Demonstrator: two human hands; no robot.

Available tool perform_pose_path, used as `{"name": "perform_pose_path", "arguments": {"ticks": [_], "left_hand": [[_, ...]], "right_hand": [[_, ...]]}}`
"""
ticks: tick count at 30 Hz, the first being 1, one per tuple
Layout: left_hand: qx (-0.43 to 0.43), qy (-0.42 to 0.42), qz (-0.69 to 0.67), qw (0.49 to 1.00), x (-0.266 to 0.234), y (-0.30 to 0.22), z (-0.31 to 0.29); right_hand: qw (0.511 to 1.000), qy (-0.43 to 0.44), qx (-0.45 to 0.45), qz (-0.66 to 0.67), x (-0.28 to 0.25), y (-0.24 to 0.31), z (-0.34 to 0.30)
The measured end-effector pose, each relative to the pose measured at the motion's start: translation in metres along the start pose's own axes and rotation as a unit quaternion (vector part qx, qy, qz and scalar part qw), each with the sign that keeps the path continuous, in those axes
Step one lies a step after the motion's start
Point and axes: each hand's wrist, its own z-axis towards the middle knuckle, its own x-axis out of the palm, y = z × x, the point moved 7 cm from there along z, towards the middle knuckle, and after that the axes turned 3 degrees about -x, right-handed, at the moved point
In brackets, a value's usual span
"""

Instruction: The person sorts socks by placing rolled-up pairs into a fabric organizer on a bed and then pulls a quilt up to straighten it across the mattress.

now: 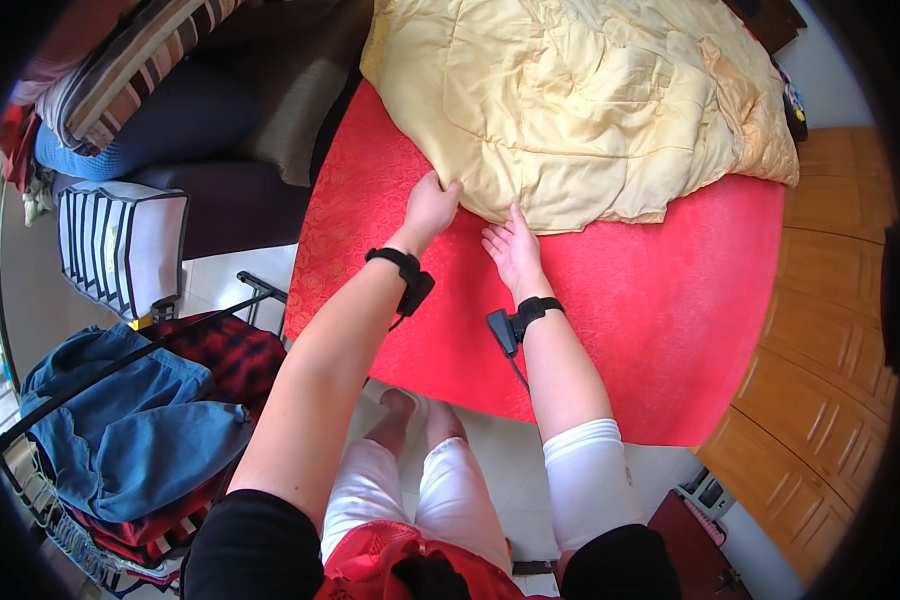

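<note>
A pale yellow quilt (570, 110), wrinkled and stitched in lines, lies bunched over the far part of a red patterned cloth (630, 330) on a table-like surface. My left hand (432, 212) is closed on the quilt's near-left edge, its fingertips partly hidden by the fabric. Just to the right, my right hand (515, 252) is turned palm up at the near edge, its fingers apart and its thumb against the fabric. Each wrist carries a black strapped device with a cable.
At the left a clothes rack holds a blue denim garment (140, 420) and hangers. Behind it stand a white-and-black storage box (120, 245) and a dark sofa with cushions (160, 115). Wooden cabinets (820, 330) line the right side. My legs stand by the near edge.
</note>
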Motion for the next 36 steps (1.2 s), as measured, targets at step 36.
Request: {"name": "perform_pose_path", "arguments": {"ticks": [36], "left_hand": [[-0.106, 0.085, -0.635, 0.761, -0.058, 0.043, -0.226]], "right_hand": [[0.985, 0.11, -0.126, 0.038, -0.035, -0.08, -0.246]]}}
